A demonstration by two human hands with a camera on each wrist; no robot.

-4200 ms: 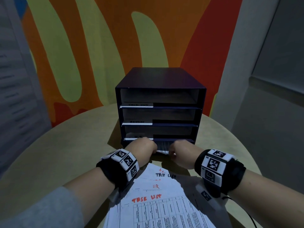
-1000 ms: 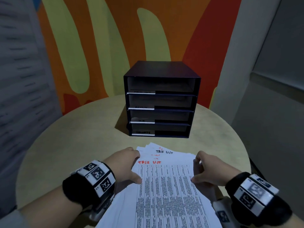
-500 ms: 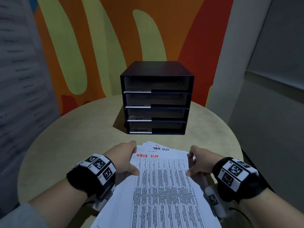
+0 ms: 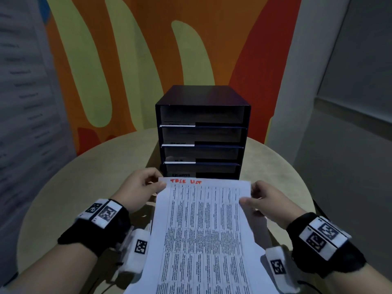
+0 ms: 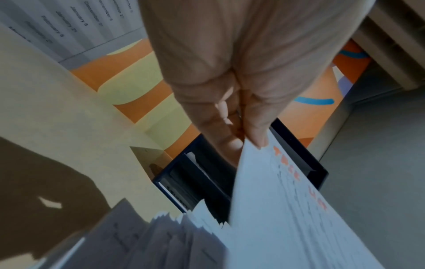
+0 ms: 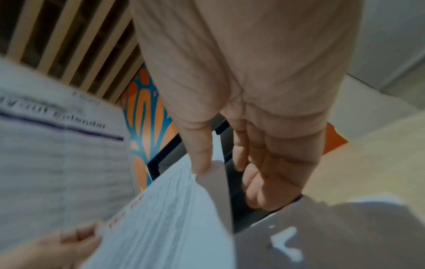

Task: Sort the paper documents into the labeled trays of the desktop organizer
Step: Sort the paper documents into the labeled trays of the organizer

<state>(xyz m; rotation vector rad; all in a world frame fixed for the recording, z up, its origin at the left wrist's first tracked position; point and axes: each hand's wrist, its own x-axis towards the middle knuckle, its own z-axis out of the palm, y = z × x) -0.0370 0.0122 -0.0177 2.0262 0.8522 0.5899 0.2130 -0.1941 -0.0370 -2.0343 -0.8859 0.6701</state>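
A white printed sheet (image 4: 203,225) headed "TASK LIST" in red is lifted off the table, its top edge just before the organizer. My left hand (image 4: 144,187) pinches its top left corner (image 5: 257,156) between thumb and fingers. My right hand (image 4: 263,198) pinches the sheet's right edge (image 6: 214,174), thumb on top. The dark desktop organizer (image 4: 201,132) stands at the table's far middle, with stacked open trays and white label strips on their left fronts. In the left wrist view the remaining paper stack (image 5: 174,236) lies fanned under the sheet.
The round beige table (image 4: 84,187) carries the organizer and papers. Behind it is an orange, green and red patterned wall (image 4: 148,49). A grey panel with printed lines (image 4: 23,92) stands at the left, and a grey wall (image 4: 350,102) at the right.
Both hands went from resting at the stack's sides to pinching the top sheet and lifting it up toward the organizer. Earlier both hands were at the lowest tray.
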